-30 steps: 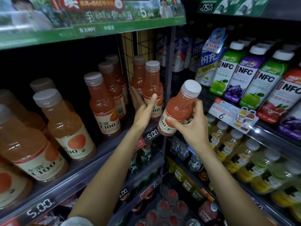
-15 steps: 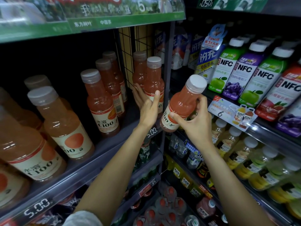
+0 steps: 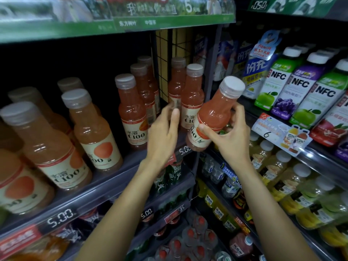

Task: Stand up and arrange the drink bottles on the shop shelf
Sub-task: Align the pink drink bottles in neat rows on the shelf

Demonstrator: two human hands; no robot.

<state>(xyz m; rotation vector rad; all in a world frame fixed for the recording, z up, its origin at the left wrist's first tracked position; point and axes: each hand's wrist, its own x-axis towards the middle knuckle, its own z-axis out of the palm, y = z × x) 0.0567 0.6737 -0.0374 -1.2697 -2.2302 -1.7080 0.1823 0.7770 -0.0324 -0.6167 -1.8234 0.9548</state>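
Observation:
My right hand [image 3: 232,140] grips a pink C100 juice bottle [image 3: 214,113] with a white cap. The bottle is tilted to the right, just in front of the shelf's upright post. My left hand [image 3: 164,134] reaches to the right end of the shelf [image 3: 113,185], where two pink bottles stand upright one behind the other. Its fingers curl round the left side of the rear bottle [image 3: 176,85], thumb on its label. The front bottle [image 3: 193,95] stands just right of the thumb. More upright pink bottles [image 3: 131,110] stand to the left.
Paler orange C100 bottles [image 3: 90,129] fill the shelf's left part. A wire grid [image 3: 167,46] backs the right end. NFC juice cartons [image 3: 303,87] line the neighbouring shelf on the right, above yellow drink bottles [image 3: 282,178]. Lower shelves hold green and red-capped bottles.
My left hand slid left off the front bottle and curled its fingers round the rear one. My right hand stays beside the post with its tilted bottle.

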